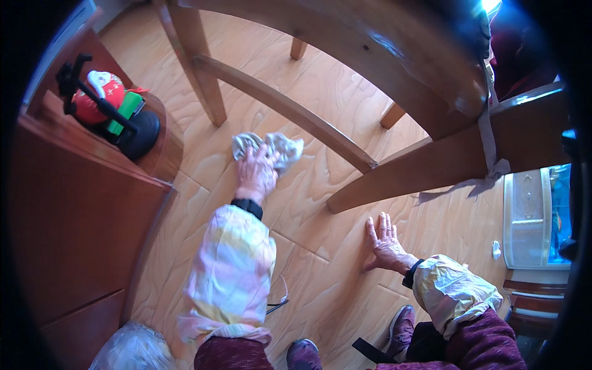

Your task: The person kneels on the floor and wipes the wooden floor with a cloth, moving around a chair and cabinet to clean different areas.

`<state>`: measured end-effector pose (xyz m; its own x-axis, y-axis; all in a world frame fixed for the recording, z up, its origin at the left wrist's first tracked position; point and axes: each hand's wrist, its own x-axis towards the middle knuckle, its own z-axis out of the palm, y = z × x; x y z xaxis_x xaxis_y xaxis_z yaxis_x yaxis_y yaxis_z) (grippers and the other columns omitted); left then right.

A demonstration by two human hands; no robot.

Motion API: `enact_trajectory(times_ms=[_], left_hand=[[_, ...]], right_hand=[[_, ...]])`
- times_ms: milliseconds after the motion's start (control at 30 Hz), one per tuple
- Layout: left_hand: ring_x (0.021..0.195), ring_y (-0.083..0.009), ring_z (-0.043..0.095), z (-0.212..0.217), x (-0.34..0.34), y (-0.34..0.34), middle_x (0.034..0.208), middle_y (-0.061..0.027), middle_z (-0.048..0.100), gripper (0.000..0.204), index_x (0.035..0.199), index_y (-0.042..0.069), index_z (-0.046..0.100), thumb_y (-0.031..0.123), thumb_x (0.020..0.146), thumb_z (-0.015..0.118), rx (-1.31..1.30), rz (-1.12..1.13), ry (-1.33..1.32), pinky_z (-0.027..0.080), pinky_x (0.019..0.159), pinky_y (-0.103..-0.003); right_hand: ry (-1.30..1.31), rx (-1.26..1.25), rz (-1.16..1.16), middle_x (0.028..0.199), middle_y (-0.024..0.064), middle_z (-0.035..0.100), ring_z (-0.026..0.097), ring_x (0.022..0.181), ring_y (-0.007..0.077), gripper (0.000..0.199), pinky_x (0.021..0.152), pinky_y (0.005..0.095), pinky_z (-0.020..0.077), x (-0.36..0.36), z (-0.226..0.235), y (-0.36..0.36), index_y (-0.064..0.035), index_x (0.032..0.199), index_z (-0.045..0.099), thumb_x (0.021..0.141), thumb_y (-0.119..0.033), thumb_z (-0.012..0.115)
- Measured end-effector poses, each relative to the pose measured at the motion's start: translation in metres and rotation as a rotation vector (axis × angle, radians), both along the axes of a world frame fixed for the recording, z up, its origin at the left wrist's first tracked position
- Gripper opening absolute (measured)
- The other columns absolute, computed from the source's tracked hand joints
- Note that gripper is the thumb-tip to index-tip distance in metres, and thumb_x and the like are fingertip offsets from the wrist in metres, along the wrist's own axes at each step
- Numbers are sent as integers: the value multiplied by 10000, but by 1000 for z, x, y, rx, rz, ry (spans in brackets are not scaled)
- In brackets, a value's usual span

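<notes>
My left hand (pixel 256 174) presses a crumpled pale grey cloth (pixel 285 152) against the wood-patterned floor (pixel 302 228), its fingers bent over the cloth. The cloth lies between the cabinet and the legs of a wooden chair (pixel 345 194). Off to the right, my right hand (pixel 387 249) rests on the floor with fingers spread and nothing in it, just below the nearest chair leg. Pastel sleeve covers (pixel 231 271) wrap both forearms, with dark cuffs at the wrists.
A reddish-brown cabinet (pixel 80 228) stands at the left; its rounded shelf (pixel 165 132) carries a red ornament (pixel 102 102) and a black stand (pixel 140 137). A cloth strip (pixel 490 148) is tied round the chair. A thin cable (pixel 279 304) and a plastic bag (pixel 132 350) lie low in view.
</notes>
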<state>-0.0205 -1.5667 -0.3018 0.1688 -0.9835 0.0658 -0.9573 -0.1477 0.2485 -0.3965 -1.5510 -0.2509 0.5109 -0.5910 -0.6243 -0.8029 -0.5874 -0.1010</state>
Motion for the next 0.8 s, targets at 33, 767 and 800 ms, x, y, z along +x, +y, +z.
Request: enact_trajectory(times_ms=[33, 767, 800], left_hand=[[1193, -294, 395, 2, -5, 18, 1289, -6, 472, 430, 1174, 268, 631, 233, 745, 633, 70, -46, 10, 386, 937, -473], [996, -213, 574, 56, -166, 278, 1006, -72, 595, 329, 1112, 63, 547, 81, 785, 532, 312, 303, 1336, 463, 866, -332], [1006, -190, 572, 58, -167, 273, 1032, -64, 588, 350, 1163, 58, 511, 70, 813, 510, 284, 376, 1652, 467, 865, -317]], right_hand=[[1, 5, -6, 1429, 423, -18, -37, 1354, 559, 1384, 1052, 672, 134, -1, -1, 0, -1, 1456, 53, 469, -544, 857], [-735, 292, 63, 1134, 196, 589, 558, 1075, 348, 494, 906, 374, 465, 26, -16, 10, -4, 1210, 541, 829, -297, 654], [-750, 454, -27, 1127, 178, 620, 585, 1063, 317, 495, 894, 357, 473, 29, -11, 17, -7, 1225, 549, 864, -334, 636]])
